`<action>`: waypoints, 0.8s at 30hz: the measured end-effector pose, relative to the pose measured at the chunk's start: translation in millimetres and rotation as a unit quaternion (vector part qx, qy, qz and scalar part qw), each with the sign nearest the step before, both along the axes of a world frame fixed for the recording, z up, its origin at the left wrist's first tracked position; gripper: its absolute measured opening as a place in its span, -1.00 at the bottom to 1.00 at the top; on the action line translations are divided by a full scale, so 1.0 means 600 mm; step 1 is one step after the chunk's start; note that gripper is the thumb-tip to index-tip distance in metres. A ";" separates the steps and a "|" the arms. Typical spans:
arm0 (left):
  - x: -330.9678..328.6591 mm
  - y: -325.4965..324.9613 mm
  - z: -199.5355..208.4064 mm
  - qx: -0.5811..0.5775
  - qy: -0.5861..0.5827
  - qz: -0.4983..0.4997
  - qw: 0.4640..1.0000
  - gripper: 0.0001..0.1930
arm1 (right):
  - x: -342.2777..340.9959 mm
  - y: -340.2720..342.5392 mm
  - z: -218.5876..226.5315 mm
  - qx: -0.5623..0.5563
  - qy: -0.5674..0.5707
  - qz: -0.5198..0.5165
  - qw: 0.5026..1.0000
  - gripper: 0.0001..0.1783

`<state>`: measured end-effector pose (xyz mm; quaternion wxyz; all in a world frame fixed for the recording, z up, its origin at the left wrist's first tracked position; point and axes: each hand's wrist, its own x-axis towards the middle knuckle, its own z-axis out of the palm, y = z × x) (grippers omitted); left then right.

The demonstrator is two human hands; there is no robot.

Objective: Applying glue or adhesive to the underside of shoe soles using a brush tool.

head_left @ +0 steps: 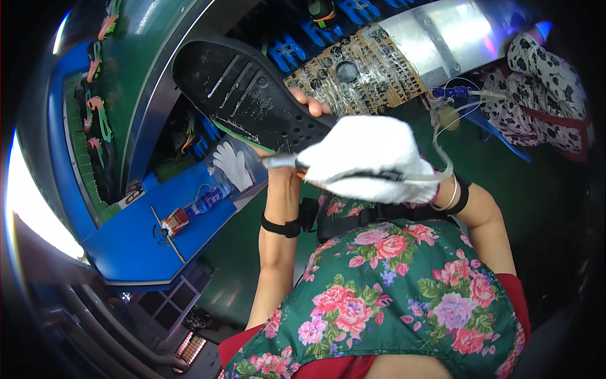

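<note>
My left hand [309, 102] is closed round a black shoe [252, 95], its fingers showing at the far edge. The shoe is tilted with its underside toward me, showing grooves, small holes and whitish scuffs, and a strip of green along the near edge. My right hand [372, 161], in a thick white cloth glove, grips a slim hand tool [278, 162] with a metal tip. The tip lies beside the shoe's near side, over my left wrist; I cannot tell whether it touches. A pale hose runs from the glove to the right, and the glove hides the tool's handle.
Taped cardboard [353, 69] and a shiny metal sheet [442, 38] lie beyond the shoe. At left, a blue table [139, 252] bears a white glove [232, 165], a plastic bottle [208, 201] and a red-labelled container [175, 221]. Someone in floral-patterned clothes [536, 95] is at right.
</note>
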<state>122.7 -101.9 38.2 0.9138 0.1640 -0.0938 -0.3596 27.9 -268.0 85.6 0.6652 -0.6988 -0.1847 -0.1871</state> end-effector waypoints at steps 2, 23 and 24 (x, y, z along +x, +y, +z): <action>0.007 -0.001 0.004 -0.028 -0.009 0.006 1.000 -0.05 | 0.001 0.001 0.000 -0.070 -0.027 -0.043 0.996 -0.67; 0.017 0.023 0.008 0.087 -0.060 0.049 0.993 0.07 | -0.034 -0.021 0.006 -0.034 0.021 -0.027 0.999 -0.69; 0.018 0.021 0.009 0.052 -0.081 0.054 0.994 0.06 | -0.037 -0.019 0.007 -0.104 -0.012 -0.030 0.994 -0.68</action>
